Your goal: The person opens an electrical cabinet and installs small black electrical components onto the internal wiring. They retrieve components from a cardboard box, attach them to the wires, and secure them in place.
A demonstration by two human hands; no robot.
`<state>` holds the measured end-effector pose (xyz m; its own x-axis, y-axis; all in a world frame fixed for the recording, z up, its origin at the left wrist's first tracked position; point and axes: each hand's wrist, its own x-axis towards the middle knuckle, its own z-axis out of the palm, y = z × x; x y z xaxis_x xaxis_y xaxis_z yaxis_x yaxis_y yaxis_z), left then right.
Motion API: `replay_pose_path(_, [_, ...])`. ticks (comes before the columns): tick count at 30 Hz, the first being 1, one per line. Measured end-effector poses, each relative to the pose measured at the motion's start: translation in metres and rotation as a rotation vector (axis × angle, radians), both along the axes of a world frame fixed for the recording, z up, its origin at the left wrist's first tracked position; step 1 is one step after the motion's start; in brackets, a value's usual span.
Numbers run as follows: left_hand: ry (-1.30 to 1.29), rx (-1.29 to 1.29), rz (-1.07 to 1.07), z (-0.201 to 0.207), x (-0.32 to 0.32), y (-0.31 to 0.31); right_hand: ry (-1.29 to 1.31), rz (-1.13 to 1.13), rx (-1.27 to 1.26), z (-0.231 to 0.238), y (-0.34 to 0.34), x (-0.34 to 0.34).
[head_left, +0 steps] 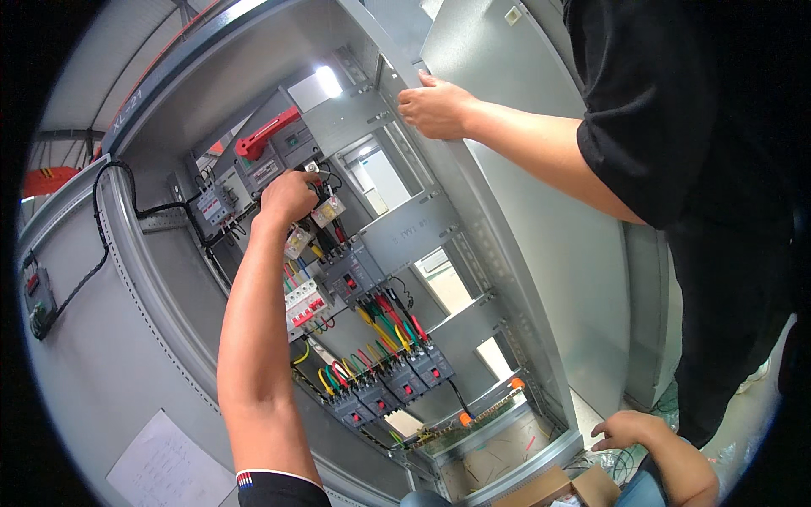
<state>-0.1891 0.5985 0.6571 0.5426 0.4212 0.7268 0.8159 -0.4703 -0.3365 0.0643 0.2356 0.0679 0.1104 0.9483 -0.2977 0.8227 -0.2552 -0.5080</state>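
Note:
My left hand reaches into a grey metal electrical cabinet. Its fingers are bent and pressed together by the lower end of a large switch with a red handle. Whatever they pinch is hidden behind the hand. Close to the fingertips are dark wires and a small clear-covered part. Below the wrist sits a grey circuit breaker, with a row of small breakers with red levers to its left. My right hand is not in view.
A black-clothed person stands at the right, one hand at the cabinet frame. Another person's hand is low right, beside a cardboard box. Several breakers with coloured wires line the bottom. A paper lies on the left panel.

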Motion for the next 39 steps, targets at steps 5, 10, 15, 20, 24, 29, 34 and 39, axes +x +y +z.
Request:
replay_pose_path(5, [-0.002, -0.095, -0.030, 0.002, -0.002, -0.005, -0.001, 0.000, -0.019, 0.006, 0.000, 0.002])
replay_pose_path(10, [0.097, 0.014, -0.030, -0.001, -0.010, 0.008, -0.008, -0.001, -0.031, 0.003, 0.002, 0.002])
replay_pose_path(15, [-0.061, 0.040, -0.071, -0.005, -0.004, 0.013, -0.010, -0.016, -0.062, 0.005, 0.001, 0.001])
replay_pose_path(20, [0.023, 0.050, 0.057, 0.001, 0.004, 0.003, -0.016, 0.002, -0.067, 0.002, 0.003, 0.002])
replay_pose_path(24, [0.054, 0.040, 0.084, 0.000, 0.005, 0.001, -0.010, 0.009, -0.035, 0.004, -0.001, 0.002])
replay_pose_path(29, [0.053, 0.036, 0.060, -0.002, 0.007, 0.005, -0.023, 0.022, -0.012, 0.008, -0.004, 0.001])
replay_pose_path(34, [0.041, 0.083, 0.021, -0.004, 0.002, 0.019, -0.049, 0.054, 0.020, 0.008, -0.005, 0.002])
replay_pose_path(39, [-0.011, 0.117, -0.037, -0.014, -0.001, 0.015, -0.058, 0.043, 0.062, -0.002, -0.009, 0.004])
